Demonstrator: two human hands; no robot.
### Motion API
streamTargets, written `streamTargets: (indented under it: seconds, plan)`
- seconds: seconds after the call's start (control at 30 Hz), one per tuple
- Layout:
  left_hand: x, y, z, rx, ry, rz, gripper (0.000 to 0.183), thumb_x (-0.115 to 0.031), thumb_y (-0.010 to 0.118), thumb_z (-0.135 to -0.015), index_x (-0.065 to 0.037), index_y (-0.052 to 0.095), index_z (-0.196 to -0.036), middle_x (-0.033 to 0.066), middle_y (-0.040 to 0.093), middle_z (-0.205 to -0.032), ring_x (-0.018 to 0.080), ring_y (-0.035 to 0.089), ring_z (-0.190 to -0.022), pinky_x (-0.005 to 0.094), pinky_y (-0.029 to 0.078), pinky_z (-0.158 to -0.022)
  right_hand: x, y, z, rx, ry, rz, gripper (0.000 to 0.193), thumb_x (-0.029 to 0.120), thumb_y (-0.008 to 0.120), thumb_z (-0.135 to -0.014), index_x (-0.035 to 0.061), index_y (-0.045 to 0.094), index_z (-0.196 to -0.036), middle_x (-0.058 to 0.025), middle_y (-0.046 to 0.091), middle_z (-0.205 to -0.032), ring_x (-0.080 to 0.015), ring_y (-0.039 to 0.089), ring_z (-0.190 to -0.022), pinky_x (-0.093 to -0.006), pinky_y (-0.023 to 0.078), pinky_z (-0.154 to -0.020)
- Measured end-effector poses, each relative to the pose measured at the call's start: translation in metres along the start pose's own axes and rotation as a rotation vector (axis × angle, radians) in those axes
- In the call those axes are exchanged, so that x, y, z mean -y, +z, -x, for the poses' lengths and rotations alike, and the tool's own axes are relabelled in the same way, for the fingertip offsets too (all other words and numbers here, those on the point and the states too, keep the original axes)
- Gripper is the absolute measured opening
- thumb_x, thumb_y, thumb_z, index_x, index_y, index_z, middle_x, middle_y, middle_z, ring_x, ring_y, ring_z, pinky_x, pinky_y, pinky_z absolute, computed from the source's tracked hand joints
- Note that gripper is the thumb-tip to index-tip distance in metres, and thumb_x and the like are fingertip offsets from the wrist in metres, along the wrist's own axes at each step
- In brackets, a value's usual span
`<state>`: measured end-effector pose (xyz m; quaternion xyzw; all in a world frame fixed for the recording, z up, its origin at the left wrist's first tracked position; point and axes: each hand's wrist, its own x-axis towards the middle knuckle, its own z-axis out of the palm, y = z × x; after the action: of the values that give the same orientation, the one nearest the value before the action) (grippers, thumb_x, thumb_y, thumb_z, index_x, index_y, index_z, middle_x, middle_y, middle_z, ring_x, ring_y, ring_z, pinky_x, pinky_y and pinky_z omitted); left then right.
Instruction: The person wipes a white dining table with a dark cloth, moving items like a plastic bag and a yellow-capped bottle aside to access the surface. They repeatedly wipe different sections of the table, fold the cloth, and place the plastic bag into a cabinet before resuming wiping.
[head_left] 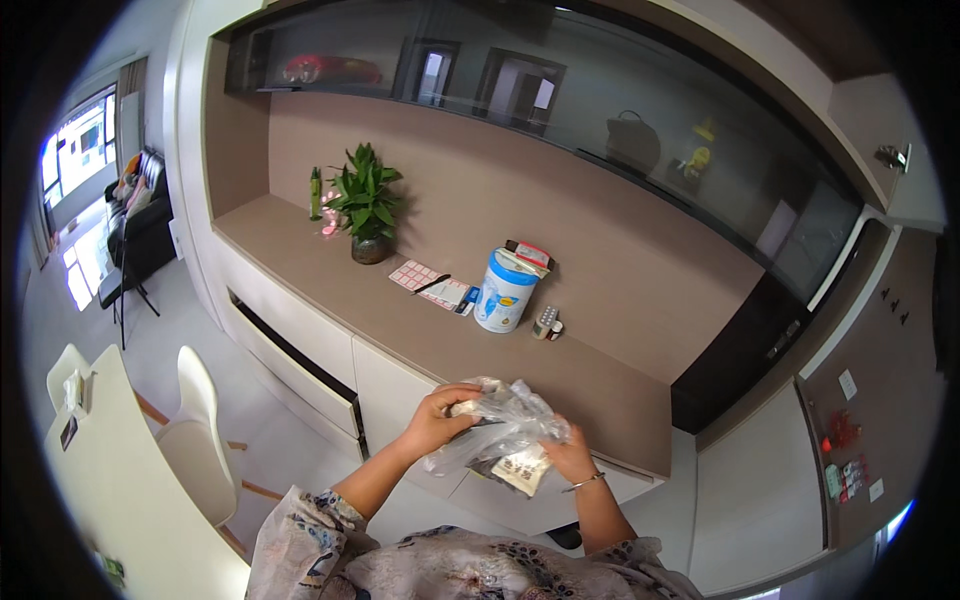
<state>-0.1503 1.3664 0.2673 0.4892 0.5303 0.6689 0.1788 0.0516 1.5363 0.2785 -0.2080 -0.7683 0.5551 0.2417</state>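
A crinkled clear plastic bag (475, 445) is held up at the counter's front edge, between my two hands. My left hand (438, 422) grips its left side, fingers curled into the film. On the other side, my right hand (570, 452) has its fingers closed on the bag's edge. A cream packet with dark print (522, 470) shows at the bag's lower right, apparently inside it; folds of plastic hide the rest of the contents. Behind the bag, a white and blue can (504, 292) stands on the counter with small packets on top.
On the brown counter (620, 405) are small bottles (548, 324), a printed sheet (425, 283) with a black pen on it, and a potted plant (366, 205). A dark glass cabinet (560, 90) hangs above. One drawer (300, 365) shows a dark gap; a white chair (200, 440) stands left.
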Motion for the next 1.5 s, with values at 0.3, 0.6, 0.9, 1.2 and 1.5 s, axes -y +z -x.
streamTargets:
  seconds: [0.3, 0.6, 0.9, 1.2, 1.5]
  plan:
    - [-0.018, 0.065, -0.089, 0.345, -0.074, 0.001, 0.046, -0.024, 0.074, -0.085, -0.010, 0.059, -0.126, 0.0031, 0.057, -0.131, 0.0171, 0.051, -0.121, 0.0337, 0.040, -0.098, 0.017, -0.093, 0.014, -0.290, -0.101, 0.074, 0.026, -0.001, 0.067, -0.079, -0.0028, 0.060, -0.104, -0.0030, 0.066, -0.088, -0.0114, 0.061, -0.077, -0.0272, 0.051, -0.068]
    - [-0.115, 0.103, -0.256, -0.041, 0.050, 0.415, 0.047, -0.027, 0.058, -0.095, -0.002, 0.048, -0.134, 0.0105, 0.060, -0.121, 0.0207, 0.058, -0.111, 0.0331, 0.047, -0.090, -0.022, -0.161, 0.002, -0.365, -0.141, 0.058, 0.037, -0.003, 0.068, -0.076, -0.0044, 0.059, -0.111, -0.0083, 0.067, -0.094, -0.0136, 0.062, -0.089, -0.0288, 0.051, -0.077]
    - [-0.134, 0.138, -0.330, -0.082, 0.022, 0.910, 0.026, -0.023, 0.049, -0.098, -0.004, 0.051, -0.116, 0.0125, 0.061, -0.116, 0.0272, 0.058, -0.112, 0.0401, 0.047, -0.094, -0.022, -0.211, 0.004, -0.592, -0.162, 0.009, 0.027, -0.005, 0.062, -0.079, -0.0017, 0.061, -0.106, -0.0026, 0.064, -0.092, -0.0095, 0.059, -0.084, -0.0255, 0.049, -0.075]
    - [-0.167, 0.137, -0.332, -0.019, -0.055, 0.969, 0.043, -0.030, 0.047, -0.097, 0.007, 0.046, -0.120, 0.0231, 0.048, -0.129, 0.0337, 0.049, -0.120, 0.0420, 0.043, -0.098, 0.022, -0.217, 0.005, -0.708, -0.294, -0.096, 0.030, -0.004, 0.061, -0.081, -0.0015, 0.058, -0.111, -0.0011, 0.062, -0.096, -0.0079, 0.057, -0.082, -0.0237, 0.048, -0.073]
    - [-0.195, 0.142, -0.326, -0.142, -0.216, 1.085, 0.052, -0.035, 0.048, -0.095, 0.008, 0.041, -0.122, 0.0208, 0.047, -0.125, 0.0320, 0.047, -0.115, 0.0434, 0.039, -0.098, 0.042, -0.211, 0.013, -0.748, -0.369, -0.167, 0.033, -0.003, 0.058, -0.081, -0.0030, 0.057, -0.114, -0.0040, 0.063, -0.100, -0.0105, 0.059, -0.089, -0.0252, 0.048, -0.080]
